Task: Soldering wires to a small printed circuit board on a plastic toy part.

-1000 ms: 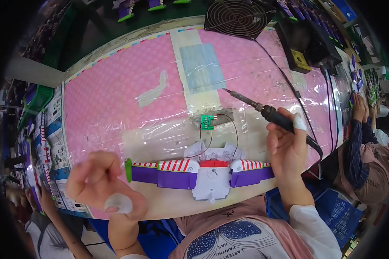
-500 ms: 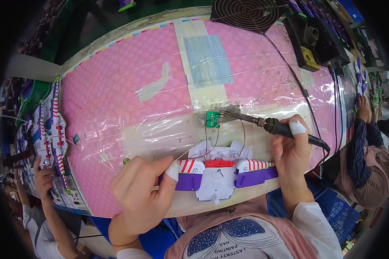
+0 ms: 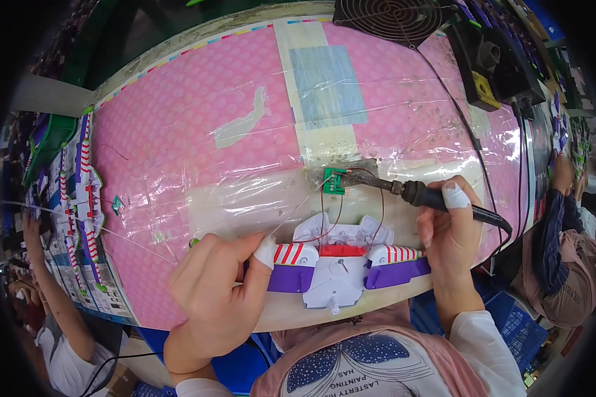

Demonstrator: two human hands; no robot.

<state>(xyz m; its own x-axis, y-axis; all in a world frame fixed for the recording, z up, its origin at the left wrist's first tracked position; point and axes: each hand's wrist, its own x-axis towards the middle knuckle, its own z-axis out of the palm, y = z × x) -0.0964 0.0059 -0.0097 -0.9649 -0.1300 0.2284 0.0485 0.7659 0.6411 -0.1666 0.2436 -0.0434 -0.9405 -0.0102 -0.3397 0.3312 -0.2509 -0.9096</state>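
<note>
My right hand [image 3: 453,225], thumb tip taped white, grips the dark handle of a soldering iron [image 3: 425,196]. The iron's tip is at the right part of a small green circuit board [image 3: 333,188], seemingly on it. Closed in a pinch, my left hand [image 3: 218,288] holds a thin solder wire [image 3: 299,213] that runs up to the board's left part; its thumb is also taped. Thin dark red wires [image 3: 382,205] link the board to a white plastic toy part [image 3: 334,284] with purple, red-striped wings, lying between my hands. Contact at the tip is too small to make out.
A black fan [image 3: 391,16] stands at the far edge, beside a soldering stand with a yellow sponge [image 3: 485,92]. Black cables [image 3: 467,122] cross the right side. More winged toy parts [image 3: 86,205] and another small board [image 3: 118,205] lie left. Co-workers sit on both sides.
The whole view has shifted slightly. The iron's tip now sits lower against the board's right side, and the solder reaches its left side. A co-worker's hand at left has moved up, off a winged part.
</note>
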